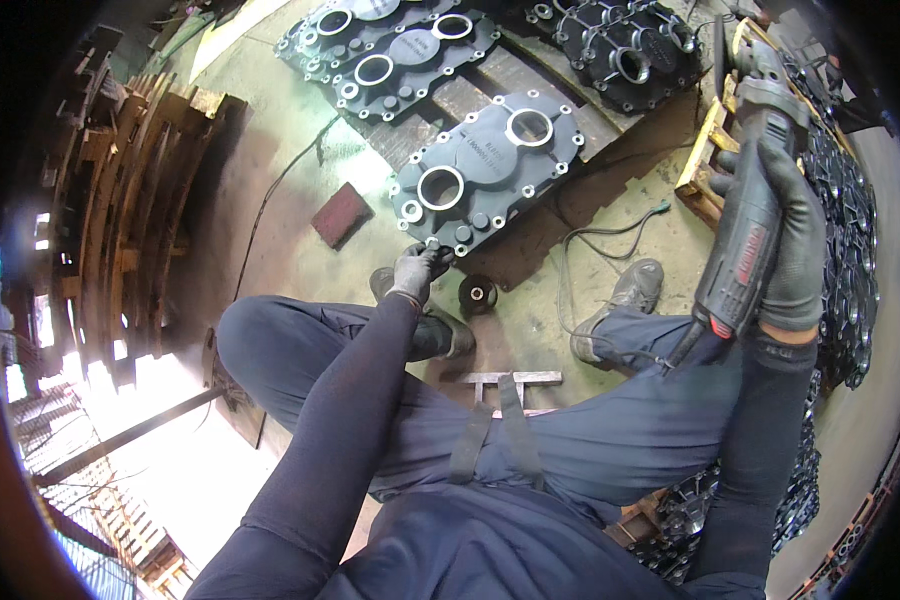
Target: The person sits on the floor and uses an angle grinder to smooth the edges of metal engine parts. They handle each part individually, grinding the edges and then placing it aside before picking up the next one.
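Stacked wooden pallets (140,220) line the left of the frame, and a dark red pad (340,216) lies on the floor left of center. At the upper left of center, gray metal covers (400,65) with ring-shaped openings sit together. Below them, a worker's left hand (417,270), in a gray glove with dark fingertips, reaches to the lower corner of another gray cover (487,165). The fingers are drawn close together at the edge; whether they grip it or merely touch it cannot be told.

That cover, the piece in hand, lies at upper center, tilted across the frame, its flat face and two round openings turned up. Just below its corner, a black round object (477,293) sits on the floor. Farther right, a loose gray cable (610,245) curls near a shoe.

At right, the worker's right hand (795,240), also gloved, is wrapped around a long black power tool (740,240), held well apart from the cover, its head toward the upper right. The step appears to be a check or steadying of the edge between passes; the next move would call for clear fingers and a controlled approach by the tool.
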`<state>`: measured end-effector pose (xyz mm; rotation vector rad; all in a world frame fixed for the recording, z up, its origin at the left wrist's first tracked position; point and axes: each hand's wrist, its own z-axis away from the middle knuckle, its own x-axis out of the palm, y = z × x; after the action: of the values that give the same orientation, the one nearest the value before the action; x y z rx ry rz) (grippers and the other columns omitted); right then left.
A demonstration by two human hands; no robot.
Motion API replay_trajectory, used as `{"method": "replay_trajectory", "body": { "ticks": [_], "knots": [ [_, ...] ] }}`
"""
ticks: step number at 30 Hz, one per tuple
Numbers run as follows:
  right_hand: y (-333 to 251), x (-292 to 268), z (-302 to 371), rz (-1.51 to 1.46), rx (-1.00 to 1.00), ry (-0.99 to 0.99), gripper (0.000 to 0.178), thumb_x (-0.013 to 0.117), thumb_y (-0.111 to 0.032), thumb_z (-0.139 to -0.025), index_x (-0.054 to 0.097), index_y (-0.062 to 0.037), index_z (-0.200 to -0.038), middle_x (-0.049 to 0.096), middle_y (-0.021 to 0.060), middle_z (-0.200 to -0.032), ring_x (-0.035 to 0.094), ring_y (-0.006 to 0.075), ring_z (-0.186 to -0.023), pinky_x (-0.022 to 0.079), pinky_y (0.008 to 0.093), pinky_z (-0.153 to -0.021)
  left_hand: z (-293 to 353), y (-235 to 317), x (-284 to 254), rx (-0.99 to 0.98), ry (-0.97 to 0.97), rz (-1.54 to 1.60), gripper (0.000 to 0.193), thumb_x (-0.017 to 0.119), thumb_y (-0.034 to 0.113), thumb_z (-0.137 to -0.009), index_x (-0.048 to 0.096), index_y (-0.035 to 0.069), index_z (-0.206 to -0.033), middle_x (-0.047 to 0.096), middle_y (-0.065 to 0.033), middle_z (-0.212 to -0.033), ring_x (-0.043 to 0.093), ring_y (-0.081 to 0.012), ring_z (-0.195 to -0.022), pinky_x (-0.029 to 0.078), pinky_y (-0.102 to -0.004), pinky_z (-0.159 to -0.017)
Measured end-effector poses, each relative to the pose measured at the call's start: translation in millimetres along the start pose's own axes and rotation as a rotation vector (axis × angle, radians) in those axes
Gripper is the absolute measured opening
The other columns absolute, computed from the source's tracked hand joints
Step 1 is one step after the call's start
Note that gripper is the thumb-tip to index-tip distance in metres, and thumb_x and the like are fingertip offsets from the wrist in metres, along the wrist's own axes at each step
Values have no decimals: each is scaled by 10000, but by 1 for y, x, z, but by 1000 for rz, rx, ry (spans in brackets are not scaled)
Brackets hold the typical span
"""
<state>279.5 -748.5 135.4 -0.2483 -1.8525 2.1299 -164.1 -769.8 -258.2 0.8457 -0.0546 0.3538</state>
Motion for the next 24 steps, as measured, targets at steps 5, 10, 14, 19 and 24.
{"method": "replay_trajectory", "body": {
  "ticks": [5, 10, 14, 19, 24],
  "knots": [
    [-4, -13, 0, -42, 4, -19, 531, 810, -370, -1001, 687, 67, -1276, 773, 146, -1065, 804, 209, -875, 654, 302, -741, 5, -16, 24, -83, 8, 6, 253, 639, 120, -1099, 644, 52, -1343, 765, -116, -1216, 780, -291, -1080, 651, -401, -890],
    [0, -24, -1, 11, -30, -39, 548, 777, -405, -1030, 701, 70, -1294, 786, 138, -1090, 809, 196, -912, 660, 284, -758, 9, -20, 41, -182, -117, 139, 373, 661, 304, -1138, 573, 56, -1402, 729, -182, -1278, 749, -343, -1167, 641, -506, -935],
    [1, -36, -3, -24, -41, 12, 559, 796, -401, -1019, 701, 83, -1283, 786, 152, -1089, 808, 196, -907, 658, 280, -767, 7, -28, 47, -91, -89, 66, 358, 666, 309, -1138, 553, 37, -1342, 751, -185, -1221, 786, -336, -1045, 664, -463, -850],
    [-6, -34, -2, -104, -19, 43, 468, 813, -343, -993, 702, 70, -1185, 776, 146, -984, 813, 220, -821, 665, 315, -708, -8, -7, 17, -214, -137, -130, 311, 662, 195, -1106, 572, 82, -1381, 738, -207, -1303, 773, -384, -1142, 640, -559, -944],
    [-5, -55, -5, -62, -34, 94, 484, 820, -362, -986, 710, 73, -1168, 774, 140, -966, 807, 215, -803, 661, 314, -710, 47, 7, 127, 446, 160, -1440, 314, 672, 276, -1030, 699, 69, -1265, 790, -230, -1150, 767, -419, -1055, 581, -539, -955]
  ]
}}
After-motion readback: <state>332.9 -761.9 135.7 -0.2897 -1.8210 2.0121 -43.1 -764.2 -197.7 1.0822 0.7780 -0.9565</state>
